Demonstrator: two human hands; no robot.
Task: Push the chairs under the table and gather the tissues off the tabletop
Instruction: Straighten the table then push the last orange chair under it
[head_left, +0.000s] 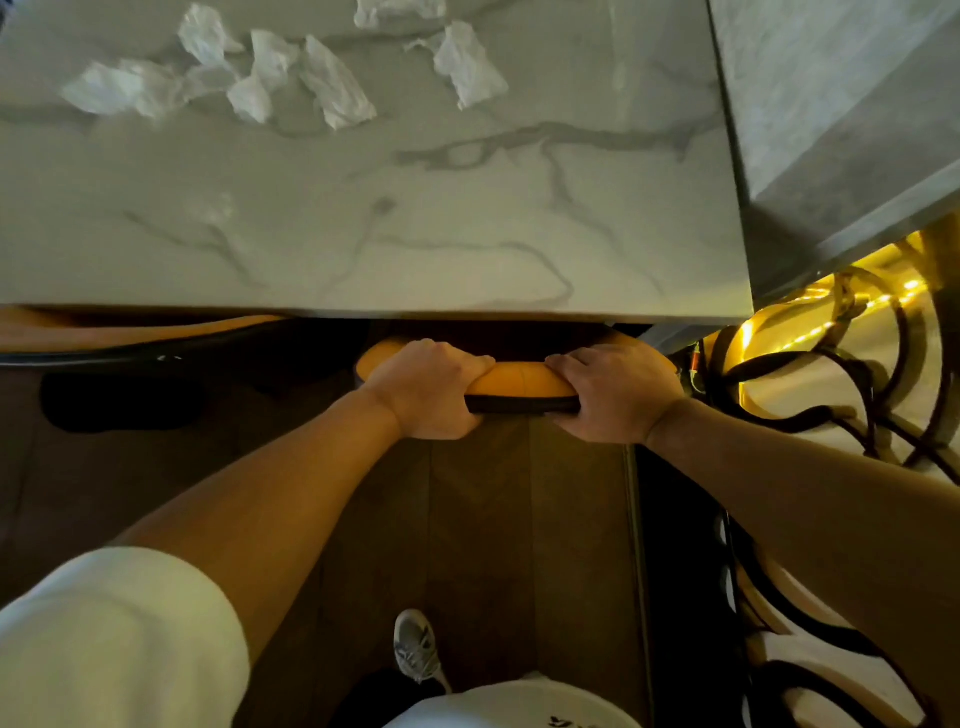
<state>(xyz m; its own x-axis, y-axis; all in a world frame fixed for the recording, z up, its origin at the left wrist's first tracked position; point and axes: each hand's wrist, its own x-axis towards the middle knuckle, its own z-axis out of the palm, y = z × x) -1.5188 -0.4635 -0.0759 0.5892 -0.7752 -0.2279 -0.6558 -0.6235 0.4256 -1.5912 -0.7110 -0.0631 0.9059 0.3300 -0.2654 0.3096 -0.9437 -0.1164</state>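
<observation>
Hands clamped on a chair back at the table edge.
Both the left hand (434, 389) and right hand (613, 395) curl tightly round the orange chair (519, 382), whose seat sits mostly beneath the marble table (389, 234). Crumpled tissues (270, 78) lie scattered on the table's far side, well apart from the chair.
</observation>
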